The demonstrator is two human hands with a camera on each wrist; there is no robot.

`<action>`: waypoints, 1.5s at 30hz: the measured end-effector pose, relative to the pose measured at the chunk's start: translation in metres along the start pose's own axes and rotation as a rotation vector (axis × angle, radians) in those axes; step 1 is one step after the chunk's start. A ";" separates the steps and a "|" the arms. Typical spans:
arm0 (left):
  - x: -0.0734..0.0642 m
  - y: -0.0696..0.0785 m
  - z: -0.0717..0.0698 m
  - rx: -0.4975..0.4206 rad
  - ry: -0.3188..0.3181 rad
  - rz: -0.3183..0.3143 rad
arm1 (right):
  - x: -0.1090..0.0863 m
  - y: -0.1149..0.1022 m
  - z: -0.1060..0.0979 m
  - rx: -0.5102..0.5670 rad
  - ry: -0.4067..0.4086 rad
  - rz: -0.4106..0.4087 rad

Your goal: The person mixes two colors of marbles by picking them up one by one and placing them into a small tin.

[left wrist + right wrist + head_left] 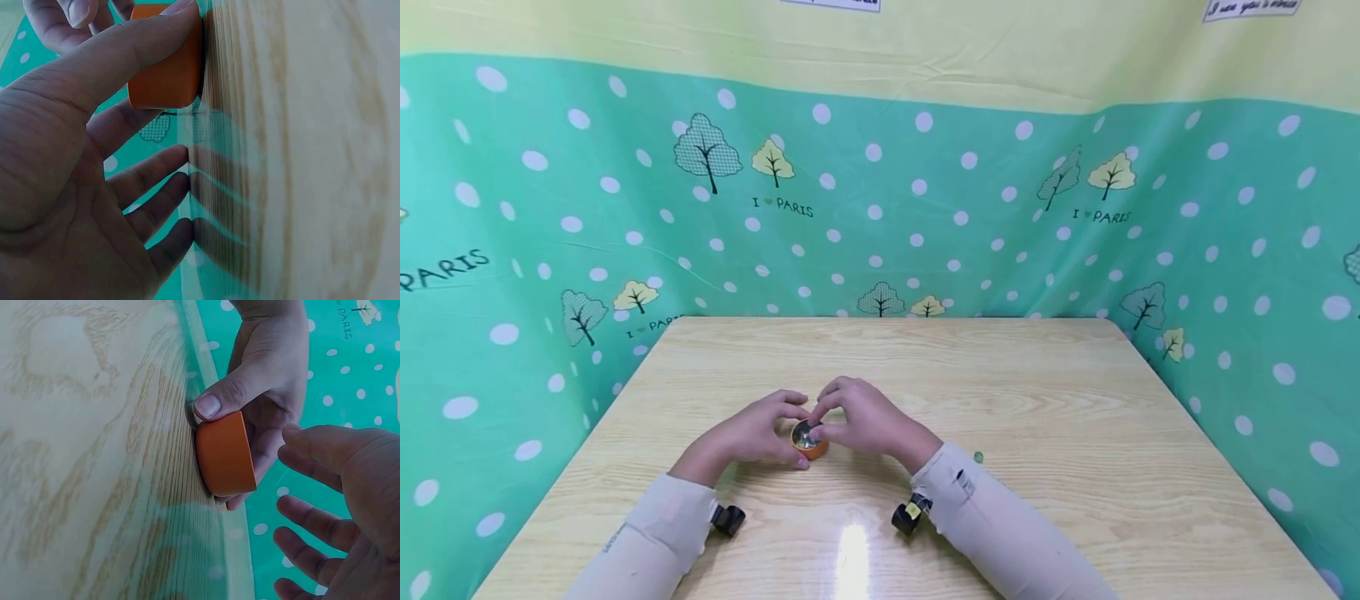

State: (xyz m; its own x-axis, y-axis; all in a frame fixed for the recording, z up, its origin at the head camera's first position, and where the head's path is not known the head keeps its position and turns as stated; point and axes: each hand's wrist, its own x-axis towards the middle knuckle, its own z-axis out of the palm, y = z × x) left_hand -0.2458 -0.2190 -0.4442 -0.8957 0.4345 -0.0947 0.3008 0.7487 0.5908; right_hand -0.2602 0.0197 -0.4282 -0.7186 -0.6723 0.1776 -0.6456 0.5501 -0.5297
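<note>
A small orange cup (821,450) with a shiny inside stands upright on the wooden table. My left hand (752,432) holds it, the thumb on the near side and the index finger on the far side. The left wrist view shows the cup (165,75) under that thumb, while the other fingers (159,169) reach to the tabletop. My right hand (865,421) hangs over the cup's mouth. In the right wrist view its thumb and index tips (290,432) come close together beside the rim; whether something tiny is between them is hidden.
A small green piece (978,457) lies on the table (1000,375) by the right forearm. Each sleeve carries a black wrist camera (728,520). Green dotted curtain (917,208) hangs behind and along both sides.
</note>
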 end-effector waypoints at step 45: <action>0.001 0.002 0.000 -0.038 0.010 -0.028 | -0.053 0.013 -0.021 -0.100 -0.079 -0.018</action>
State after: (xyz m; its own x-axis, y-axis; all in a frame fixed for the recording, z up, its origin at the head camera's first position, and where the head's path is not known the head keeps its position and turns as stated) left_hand -0.2459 -0.2175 -0.4431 -0.9068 0.4087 -0.1038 0.2632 0.7409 0.6178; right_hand -0.2355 0.0730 -0.4269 -0.6869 -0.7172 0.1179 -0.6833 0.5820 -0.4408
